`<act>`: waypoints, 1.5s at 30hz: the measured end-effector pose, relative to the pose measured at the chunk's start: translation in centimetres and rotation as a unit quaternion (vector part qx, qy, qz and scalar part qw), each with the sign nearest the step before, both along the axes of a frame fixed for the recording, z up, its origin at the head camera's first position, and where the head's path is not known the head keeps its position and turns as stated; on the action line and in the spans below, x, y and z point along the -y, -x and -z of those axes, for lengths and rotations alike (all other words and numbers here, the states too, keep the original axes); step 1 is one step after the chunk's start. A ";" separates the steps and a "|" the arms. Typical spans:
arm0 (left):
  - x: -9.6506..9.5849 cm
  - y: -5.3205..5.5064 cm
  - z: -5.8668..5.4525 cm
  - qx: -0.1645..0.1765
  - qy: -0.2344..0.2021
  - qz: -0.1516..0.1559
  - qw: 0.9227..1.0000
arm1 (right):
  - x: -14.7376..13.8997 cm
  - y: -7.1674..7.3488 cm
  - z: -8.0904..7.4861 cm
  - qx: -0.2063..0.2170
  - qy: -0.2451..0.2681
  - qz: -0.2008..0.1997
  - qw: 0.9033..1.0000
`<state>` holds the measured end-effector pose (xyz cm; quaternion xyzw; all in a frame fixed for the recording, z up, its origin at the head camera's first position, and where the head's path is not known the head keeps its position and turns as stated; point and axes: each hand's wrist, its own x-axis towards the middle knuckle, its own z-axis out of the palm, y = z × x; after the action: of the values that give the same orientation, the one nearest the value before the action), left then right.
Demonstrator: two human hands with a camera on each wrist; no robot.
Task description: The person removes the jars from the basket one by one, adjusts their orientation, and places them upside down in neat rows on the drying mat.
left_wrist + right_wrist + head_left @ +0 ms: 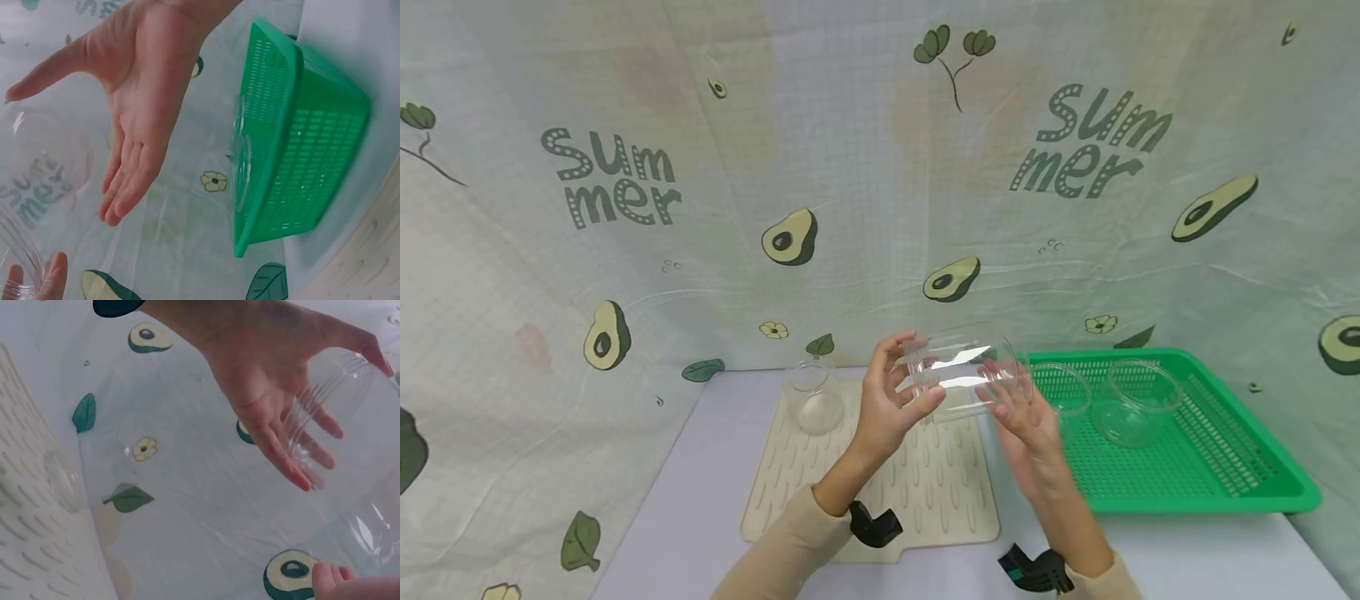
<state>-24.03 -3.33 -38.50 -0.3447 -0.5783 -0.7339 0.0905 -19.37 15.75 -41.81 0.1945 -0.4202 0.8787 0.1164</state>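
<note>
A clear cylindrical jar [966, 371] with a ridged neck lies sideways in the air above the mat. My left hand [883, 408] holds it at the neck, its fingers and thumb spread around the ridges, as the right wrist view shows of that hand [262, 381]. At the jar's smooth end is my right hand [1030, 429], fingers extended along it and thumb apart. In the left wrist view this right hand [153, 94] has nearly straight fingers. A second clear rounded vessel [817, 408] stands on the mat's back left part.
The beige ridged drying mat [872, 500] lies on the white table [677, 500]. To the right stands a green perforated basket [1247, 504] holding clear round vessels [1138, 417]. A patterned cloth [865, 167] hangs behind the table.
</note>
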 end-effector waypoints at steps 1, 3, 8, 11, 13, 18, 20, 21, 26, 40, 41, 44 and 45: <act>0.0 0.0 0.1 0.007 -0.011 0.008 1.000 | 0.2 0.0 0.0 -0.005 0.003 -0.002 1.000; -0.1 0.0 0.4 0.019 -0.030 0.022 0.999 | 0.6 0.0 -0.2 -0.015 0.003 -0.008 1.000; 0.0 0.1 0.7 0.046 -0.050 0.043 0.997 | 1.1 0.1 -0.4 -0.028 0.015 -0.024 0.999; 0.2 0.2 1.0 0.063 -0.050 0.050 0.995 | 1.3 0.2 -0.6 -0.018 0.027 -0.027 0.999; 0.3 0.3 1.2 0.073 -0.051 0.055 0.995 | 1.4 0.2 -0.6 -0.009 0.034 -0.028 0.999; 0.3 0.5 1.8 0.104 -0.078 0.081 0.988 | 2.0 0.3 -0.7 0.011 0.039 -0.027 0.999; 0.3 0.6 2.0 0.116 -0.088 0.087 0.985 | 2.2 0.4 -0.8 0.011 0.041 -0.026 0.999; 0.3 0.7 2.0 0.121 -0.090 0.088 0.985 | 2.4 0.4 -0.7 0.009 0.042 -0.025 0.999; 0.4 0.9 2.5 0.129 -0.097 0.101 0.982 | 2.7 0.6 -0.7 -0.009 0.043 -0.023 0.999; 1.2 1.5 3.4 0.125 -0.107 0.153 0.974 | 2.8 0.4 -0.7 -0.004 0.013 -0.018 1.000; 1.3 1.6 3.5 0.122 -0.105 0.156 0.975 | 2.8 0.4 -0.8 -0.002 0.012 -0.020 1.000; 1.7 1.8 3.6 0.112 -0.095 0.161 0.976 | 2.6 0.4 -1.0 0.003 0.006 -0.024 1.000; 1.8 1.9 3.6 0.108 -0.089 0.159 0.977 | 2.6 0.4 -1.1 0.005 0.001 -0.023 1.000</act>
<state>-25.89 -5.17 -42.11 -0.3411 -0.4546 -0.8206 -0.0597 -19.80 13.14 -40.75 0.1991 -0.4150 0.8827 0.0943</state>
